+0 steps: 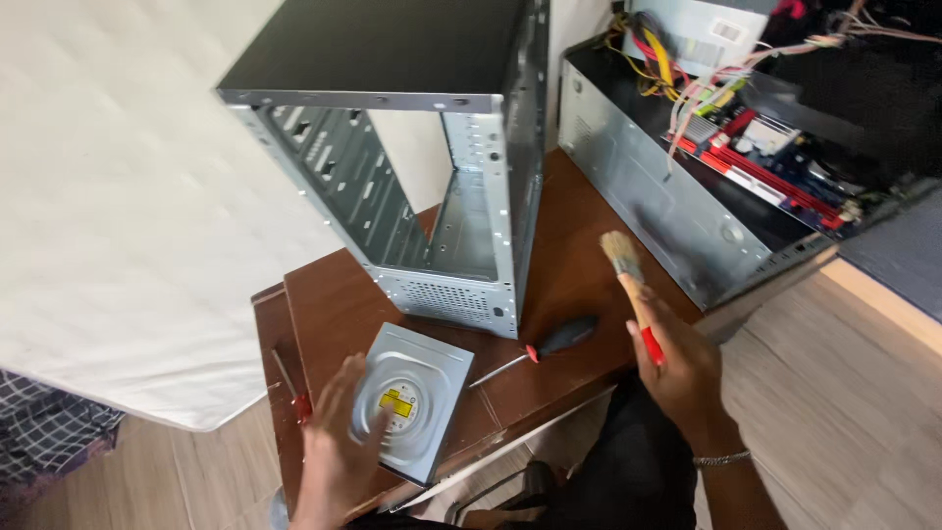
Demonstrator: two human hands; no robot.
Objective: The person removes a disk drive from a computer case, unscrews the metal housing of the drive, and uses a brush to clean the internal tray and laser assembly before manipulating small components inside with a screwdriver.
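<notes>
Two hands work over the brown desk [559,285]: the left hand [339,442] rests flat, fingers spread, on the grey optical drive [417,397] at the near edge, while the right hand [677,368], closed around a paintbrush [628,275], hovers to the drive's right, bristles pointing up and away.

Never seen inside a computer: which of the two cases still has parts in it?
The case lying open at the right holds a red circuit board and coloured cables. The upright case is a bare metal shell.
</notes>
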